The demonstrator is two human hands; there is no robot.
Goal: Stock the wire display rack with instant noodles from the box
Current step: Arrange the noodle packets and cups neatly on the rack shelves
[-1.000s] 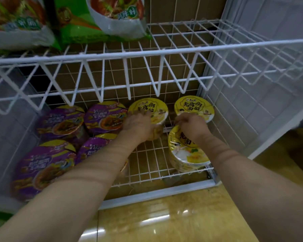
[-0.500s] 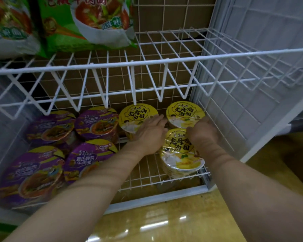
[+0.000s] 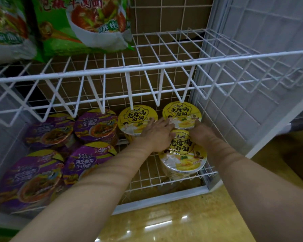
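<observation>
I am reaching both arms into the bottom shelf of the white wire display rack (image 3: 147, 67), under the front rail of the shelf above. My left hand (image 3: 156, 131) is lying flat with its fingers (image 3: 166, 124) stretched out straight and close together, the tips touching the lid of the back right yellow noodle bowl (image 3: 181, 113) while the palm is resting between the back left yellow noodle bowl (image 3: 136, 119) and the front yellow noodle bowl (image 3: 183, 154). It is gripping nothing; it is only pressing against the bowls. My right hand (image 3: 202, 132) is sitting at the far right edge of the front yellow bowl, just beside the back right one, with its back turned toward me. Its fingers are hidden behind the hand, so I cannot tell whether they are curling round a bowl or merely touching it.

The three yellow bowls are standing on the right part of the wire shelf, two at the back side by side and one in front, tilting toward me, near the shelf's front edge. To their left four purple noodle bowls (image 3: 94, 126) are lying in two rows, lids facing up and forward. On the shelf above, at the left, green noodle bags (image 3: 87, 23) are leaning. Below the rack the glossy yellow floor (image 3: 164, 224) is showing.
</observation>
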